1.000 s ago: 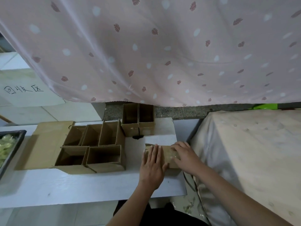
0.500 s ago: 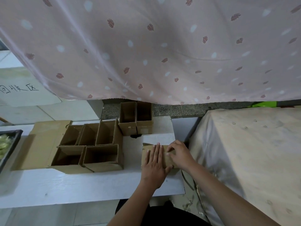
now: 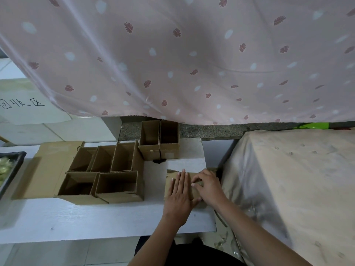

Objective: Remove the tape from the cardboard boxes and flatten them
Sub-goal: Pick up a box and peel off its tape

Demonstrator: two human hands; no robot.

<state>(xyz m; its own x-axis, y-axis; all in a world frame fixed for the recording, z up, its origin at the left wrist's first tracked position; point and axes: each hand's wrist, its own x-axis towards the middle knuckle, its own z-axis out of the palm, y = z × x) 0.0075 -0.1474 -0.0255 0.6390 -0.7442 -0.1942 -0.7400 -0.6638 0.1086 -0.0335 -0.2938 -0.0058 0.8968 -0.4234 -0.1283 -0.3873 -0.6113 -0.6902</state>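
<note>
A small flattened cardboard box point(image 3: 170, 181) lies near the right end of the white table point(image 3: 96, 217). My left hand point(image 3: 179, 196) rests flat on it, fingers straight and together. My right hand point(image 3: 208, 187) sits beside it on the box's right part, fingertips curled and pinching at something on the surface; whether that is tape I cannot tell. Several open upright cardboard boxes point(image 3: 115, 181) stand in a cluster to the left, and two more open boxes point(image 3: 159, 140) stand at the table's back edge.
A flat cardboard sheet point(image 3: 48, 169) lies under the cluster on the left. A dark tray point(image 3: 11, 169) with greenish contents sits at the far left. A cloth-covered block point(image 3: 297, 189) stands to the right. A pink patterned curtain point(image 3: 172, 54) hangs behind.
My right hand has slid a little inward toward my left hand, its fingers curling onto the box. My left hand has stayed pressed flat on the cardboard.
</note>
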